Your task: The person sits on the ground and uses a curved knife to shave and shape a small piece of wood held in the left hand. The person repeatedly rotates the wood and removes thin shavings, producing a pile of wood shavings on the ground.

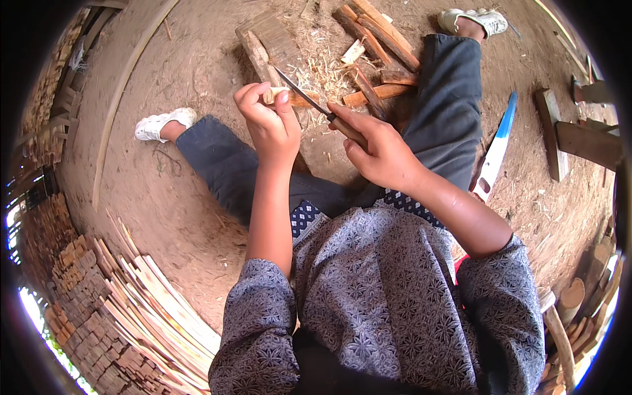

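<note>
My left hand [271, 125] is raised in front of me, its fingers closed round a small pale piece of wood [274, 95]. A knife [303, 93] is in my right hand [385, 150], which wraps its brown wooden handle. The thin dark blade slants up and to the left, passing close to the wood piece; whether the edge touches it I cannot tell. Beyond my hands a thick wooden board [273, 34] lies on the ground. Curled wood shavings [321, 74] are scattered beside it, between my outstretched legs.
Split sticks [388, 43] lie near my right leg. To the right, a saw [495, 155] with a blue end rests on the dirt, near a wooden stand [586, 141]. Long wood strips [161, 299] and stacked blocks [82, 322] fill the lower left; cut logs [571, 296] are at lower right.
</note>
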A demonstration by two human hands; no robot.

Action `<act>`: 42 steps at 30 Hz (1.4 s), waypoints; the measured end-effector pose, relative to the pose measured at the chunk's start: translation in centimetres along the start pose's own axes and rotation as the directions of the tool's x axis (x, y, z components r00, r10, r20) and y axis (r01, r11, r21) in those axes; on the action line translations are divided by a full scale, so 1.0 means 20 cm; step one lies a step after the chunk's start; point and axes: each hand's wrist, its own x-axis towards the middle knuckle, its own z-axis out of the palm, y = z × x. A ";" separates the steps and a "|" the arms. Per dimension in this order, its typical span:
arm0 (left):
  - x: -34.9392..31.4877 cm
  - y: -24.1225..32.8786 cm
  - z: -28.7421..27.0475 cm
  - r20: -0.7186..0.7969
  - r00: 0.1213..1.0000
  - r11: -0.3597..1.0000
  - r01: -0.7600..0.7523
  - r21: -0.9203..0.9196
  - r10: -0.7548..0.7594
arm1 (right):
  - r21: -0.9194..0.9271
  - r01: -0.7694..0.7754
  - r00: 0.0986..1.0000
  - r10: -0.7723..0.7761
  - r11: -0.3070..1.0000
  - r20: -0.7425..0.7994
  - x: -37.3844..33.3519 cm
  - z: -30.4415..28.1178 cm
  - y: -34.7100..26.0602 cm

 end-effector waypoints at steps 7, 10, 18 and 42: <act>0.00 0.03 -0.02 0.015 0.999 0.991 0.044 -0.126 -0.042 | 0.029 -0.155 0.986 0.153 0.987 0.064 0.02 -0.04 -0.02; 0.01 0.04 -0.06 0.017 0.998 0.993 0.060 -0.105 -0.058 | -0.004 -0.218 0.973 0.218 0.976 0.080 0.06 -0.06 -0.06; 0.01 0.04 -0.10 0.052 0.992 0.984 0.121 -0.131 -0.115 | -0.353 -0.262 0.962 0.272 0.898 -0.022 0.07 0.09 0.57; 0.00 0.12 -0.10 -0.004 0.996 0.992 0.090 -0.093 -0.091 | -0.264 -0.257 0.966 0.249 0.930 -0.065 0.09 0.07 0.52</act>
